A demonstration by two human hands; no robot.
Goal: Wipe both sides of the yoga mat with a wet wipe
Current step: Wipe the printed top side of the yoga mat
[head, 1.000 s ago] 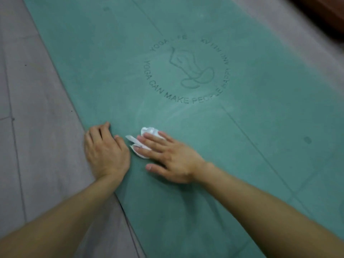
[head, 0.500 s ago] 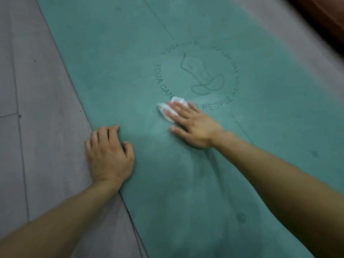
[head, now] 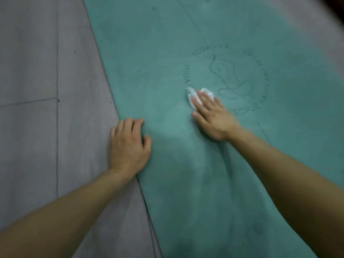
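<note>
Grey floor (head: pixel 46 127), teal yoga mat (head: pixel 149 53), right hand (head: pixel 214 118) pressing wet wipe (head: pixel 191 97), left hand (head: pixel 128 146) at edge

A single head-worn camera looks forward and steeply down from above the person's own forearms, which enter from the bottom edge. It sits close over the teal yoga mat (head: pixel 214 183), whose left long edge runs diagonally from the top toward the bottom centre, with the grey tiled floor (head: pixel 46 71) filling the left side. The wide lens bends the picture at its margins, and the far right corner is blurred. No second view overlaps it.
</note>
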